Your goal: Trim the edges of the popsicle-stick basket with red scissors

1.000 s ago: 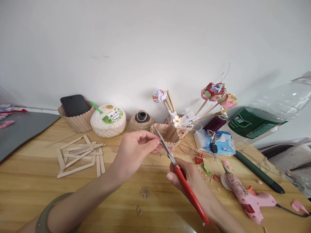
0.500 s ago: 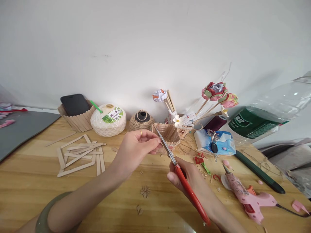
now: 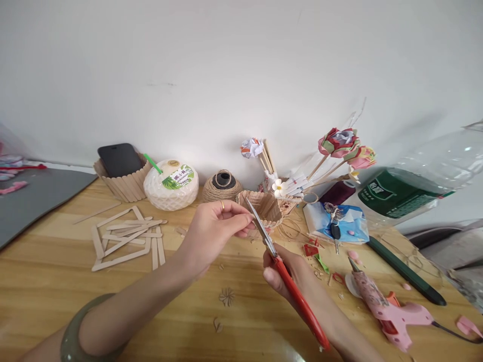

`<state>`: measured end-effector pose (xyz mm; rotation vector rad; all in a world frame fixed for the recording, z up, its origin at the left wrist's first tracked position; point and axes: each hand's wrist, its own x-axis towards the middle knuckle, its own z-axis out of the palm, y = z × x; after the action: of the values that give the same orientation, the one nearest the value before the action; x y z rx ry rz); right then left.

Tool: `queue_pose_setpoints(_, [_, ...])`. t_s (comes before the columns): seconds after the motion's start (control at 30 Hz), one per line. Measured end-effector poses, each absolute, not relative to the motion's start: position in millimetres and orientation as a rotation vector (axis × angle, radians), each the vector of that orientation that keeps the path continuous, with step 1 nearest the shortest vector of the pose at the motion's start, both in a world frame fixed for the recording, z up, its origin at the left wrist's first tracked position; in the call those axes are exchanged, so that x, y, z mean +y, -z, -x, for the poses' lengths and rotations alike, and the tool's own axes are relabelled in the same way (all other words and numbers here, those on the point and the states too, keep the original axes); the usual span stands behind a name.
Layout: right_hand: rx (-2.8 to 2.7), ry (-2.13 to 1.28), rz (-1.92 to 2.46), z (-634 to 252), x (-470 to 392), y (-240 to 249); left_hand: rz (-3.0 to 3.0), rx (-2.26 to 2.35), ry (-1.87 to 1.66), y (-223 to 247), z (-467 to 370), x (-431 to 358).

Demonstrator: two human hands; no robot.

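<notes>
My right hand [image 3: 292, 274] is wrapped round the red handles of a pair of scissors [image 3: 298, 296], whose blades point up and left and look nearly closed. The blade tips lie beside the fingertips of my left hand [image 3: 222, 223]. Thumb and fingers of that hand are pinched together on something too small to make out. Just behind the blades stands a small basket of wooden sticks [image 3: 266, 206]. Below my hands, a small brown petal-like rosette [image 3: 227, 296] and a curled brown piece [image 3: 218, 325] lie on the wooden table [image 3: 169, 322].
Wooden sticks [image 3: 124, 239] lie at the left. Behind are a phone [image 3: 119, 160] in a stick basket, a white coconut [image 3: 171, 188], twine [image 3: 222, 188] and paper flowers [image 3: 339, 142]. A pink glue gun [image 3: 392, 306] and a large bottle [image 3: 403, 191] are at the right.
The whole view has shifted slightly, so things appear a little further right. Both hands keep nearly the same pose, with the scissors still beside the left fingertips.
</notes>
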<state>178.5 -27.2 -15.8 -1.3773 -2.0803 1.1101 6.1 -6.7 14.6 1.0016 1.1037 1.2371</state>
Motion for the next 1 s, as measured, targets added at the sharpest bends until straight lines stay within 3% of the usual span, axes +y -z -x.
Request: queue_pose_setpoints(1.0, [-2.095,-0.944,1.586,-176.9,-33.0,10.4,-1.119,1.188,-1.209,-13.1,-3.8,-7.9])
